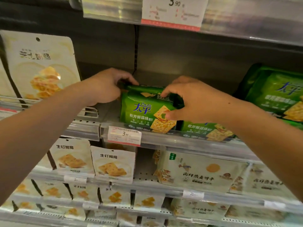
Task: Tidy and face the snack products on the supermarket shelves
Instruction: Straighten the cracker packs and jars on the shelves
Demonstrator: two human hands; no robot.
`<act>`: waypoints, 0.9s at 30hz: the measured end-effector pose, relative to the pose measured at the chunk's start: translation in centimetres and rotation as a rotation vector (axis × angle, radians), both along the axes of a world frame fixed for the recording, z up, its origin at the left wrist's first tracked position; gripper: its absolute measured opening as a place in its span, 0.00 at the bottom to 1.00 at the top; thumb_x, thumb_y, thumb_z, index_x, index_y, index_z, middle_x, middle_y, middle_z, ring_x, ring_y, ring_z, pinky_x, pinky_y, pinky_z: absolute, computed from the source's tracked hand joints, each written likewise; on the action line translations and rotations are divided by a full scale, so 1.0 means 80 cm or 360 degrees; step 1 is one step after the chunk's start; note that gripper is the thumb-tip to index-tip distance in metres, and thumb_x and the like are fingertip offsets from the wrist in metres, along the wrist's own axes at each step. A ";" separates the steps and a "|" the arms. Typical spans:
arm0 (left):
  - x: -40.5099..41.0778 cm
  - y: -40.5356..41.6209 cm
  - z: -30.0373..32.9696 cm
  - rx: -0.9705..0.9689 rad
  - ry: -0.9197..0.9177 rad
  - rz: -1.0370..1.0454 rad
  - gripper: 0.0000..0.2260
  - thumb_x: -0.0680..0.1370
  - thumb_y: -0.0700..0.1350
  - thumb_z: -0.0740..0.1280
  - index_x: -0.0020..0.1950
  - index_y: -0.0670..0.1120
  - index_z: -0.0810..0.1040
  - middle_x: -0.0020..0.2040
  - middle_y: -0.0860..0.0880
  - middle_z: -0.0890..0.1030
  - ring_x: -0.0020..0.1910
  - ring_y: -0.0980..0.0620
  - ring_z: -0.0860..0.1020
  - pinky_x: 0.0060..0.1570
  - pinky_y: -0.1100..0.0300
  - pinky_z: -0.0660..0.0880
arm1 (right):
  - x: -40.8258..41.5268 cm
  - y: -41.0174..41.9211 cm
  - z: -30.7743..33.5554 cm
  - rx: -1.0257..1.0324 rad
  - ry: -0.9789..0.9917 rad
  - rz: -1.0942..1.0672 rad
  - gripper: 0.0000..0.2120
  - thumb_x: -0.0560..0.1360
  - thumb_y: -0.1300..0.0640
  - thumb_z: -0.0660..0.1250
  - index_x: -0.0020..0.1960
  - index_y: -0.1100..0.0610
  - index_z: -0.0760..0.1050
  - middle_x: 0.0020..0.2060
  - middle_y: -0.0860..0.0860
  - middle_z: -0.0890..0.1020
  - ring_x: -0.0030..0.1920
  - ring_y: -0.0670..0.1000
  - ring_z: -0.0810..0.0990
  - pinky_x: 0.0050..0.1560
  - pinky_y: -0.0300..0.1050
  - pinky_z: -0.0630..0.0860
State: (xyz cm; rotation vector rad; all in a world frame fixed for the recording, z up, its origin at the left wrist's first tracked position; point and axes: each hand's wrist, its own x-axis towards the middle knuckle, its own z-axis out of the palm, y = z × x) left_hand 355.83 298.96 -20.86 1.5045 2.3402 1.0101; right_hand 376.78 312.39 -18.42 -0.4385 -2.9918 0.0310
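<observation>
Nearest, cream snack pouches [113,164] stand on the lower shelves. Above them, at the front edge of the middle shelf [172,138], a green cracker pack [144,110] stands upright. The right hand [195,100] grips its upper right corner. The left hand [105,86] curls around its top left edge, apparently gripping. Farther right lies another green pack [275,94].

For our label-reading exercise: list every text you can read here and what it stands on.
"Pacific 太平": held green cracker pack
"3.90": shelf-edge price tag
"3.90": upper price tag
"生打椰椰": white pouch
"21": lower tag
Smaller print: too blurred.
</observation>
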 end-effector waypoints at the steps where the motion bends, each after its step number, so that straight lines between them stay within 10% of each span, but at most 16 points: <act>1: -0.002 -0.002 0.000 0.0027 -0.0134 -0.0049 0.23 0.77 0.29 0.63 0.53 0.59 0.80 0.49 0.57 0.80 0.51 0.55 0.78 0.43 0.63 0.77 | 0.000 0.003 0.000 -0.0002 -0.0011 -0.0016 0.32 0.68 0.40 0.73 0.69 0.41 0.66 0.67 0.49 0.68 0.66 0.52 0.69 0.65 0.53 0.69; 5: -0.012 -0.019 0.010 0.0128 -0.0456 -0.0150 0.08 0.79 0.56 0.62 0.56 0.66 0.76 0.59 0.61 0.76 0.62 0.54 0.73 0.59 0.52 0.73 | 0.003 0.012 -0.001 -0.0178 -0.0043 -0.0012 0.36 0.70 0.39 0.72 0.74 0.41 0.60 0.68 0.45 0.72 0.60 0.46 0.72 0.59 0.46 0.72; 8: -0.010 -0.025 0.009 -0.0199 -0.0403 -0.0423 0.31 0.63 0.72 0.70 0.63 0.68 0.71 0.61 0.63 0.74 0.59 0.59 0.76 0.55 0.60 0.74 | 0.003 0.013 -0.004 -0.0134 -0.0061 0.0010 0.32 0.72 0.38 0.69 0.73 0.41 0.63 0.67 0.46 0.73 0.61 0.48 0.73 0.60 0.49 0.74; 24: 0.013 -0.014 0.008 -0.0289 -0.0148 -0.0329 0.31 0.65 0.51 0.79 0.65 0.60 0.71 0.62 0.57 0.73 0.57 0.55 0.77 0.58 0.53 0.77 | 0.002 0.016 -0.006 -0.0090 0.0031 0.0045 0.32 0.70 0.39 0.72 0.71 0.42 0.66 0.60 0.45 0.76 0.53 0.45 0.75 0.51 0.45 0.76; 27: 0.023 -0.019 0.021 -0.0293 0.0197 -0.0286 0.39 0.67 0.57 0.76 0.74 0.58 0.63 0.70 0.60 0.63 0.66 0.58 0.66 0.62 0.65 0.67 | 0.007 0.012 -0.004 -0.0106 0.0067 0.0073 0.37 0.69 0.41 0.73 0.73 0.44 0.63 0.66 0.44 0.74 0.57 0.44 0.74 0.55 0.40 0.72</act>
